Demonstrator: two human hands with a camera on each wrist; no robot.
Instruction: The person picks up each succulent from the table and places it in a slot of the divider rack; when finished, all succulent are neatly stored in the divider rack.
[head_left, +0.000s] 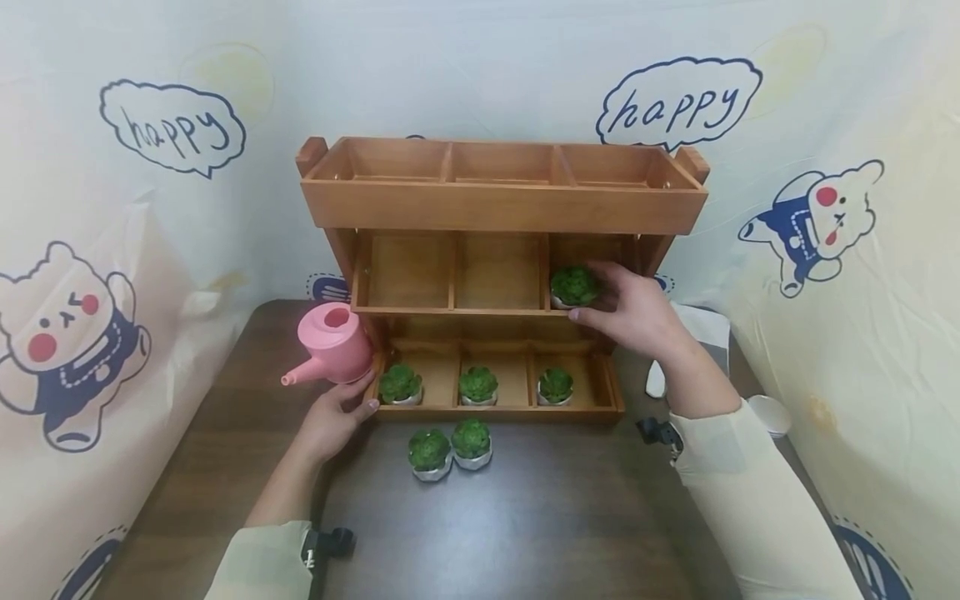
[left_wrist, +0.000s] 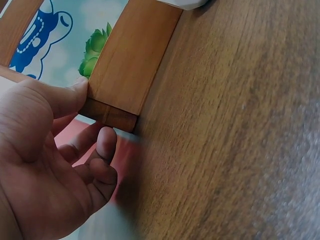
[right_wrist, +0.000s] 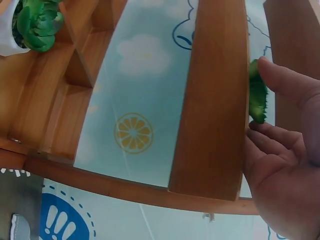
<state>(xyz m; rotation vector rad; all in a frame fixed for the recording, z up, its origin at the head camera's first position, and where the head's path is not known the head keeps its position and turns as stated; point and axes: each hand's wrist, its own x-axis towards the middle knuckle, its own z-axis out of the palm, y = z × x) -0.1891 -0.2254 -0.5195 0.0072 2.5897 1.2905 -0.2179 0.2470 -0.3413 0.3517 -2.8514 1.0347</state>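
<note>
A three-tier wooden plant shelf (head_left: 502, 208) stands at the back of the table. My right hand (head_left: 637, 312) pinches a small potted succulent (head_left: 573, 286) between thumb and fingers at the right compartment of the middle tier. The right wrist view shows only its green leaves (right_wrist: 257, 95) above the front board, the pot hidden. With thumb on the front board (left_wrist: 132, 55) and fingers curled at its end, my left hand (head_left: 333, 425) grips the left front corner of the bottom tier. That tier holds three succulents, left (head_left: 401, 383), centre (head_left: 478, 384) and right (head_left: 555, 386), one per compartment.
Two more potted succulents, one (head_left: 430, 454) beside the other (head_left: 472, 442), stand on the dark table (head_left: 525, 517) before the shelf. A pink watering can (head_left: 337, 342) sits at the shelf's left side, spout toward the left. White items (head_left: 701, 333) lie behind my right arm.
</note>
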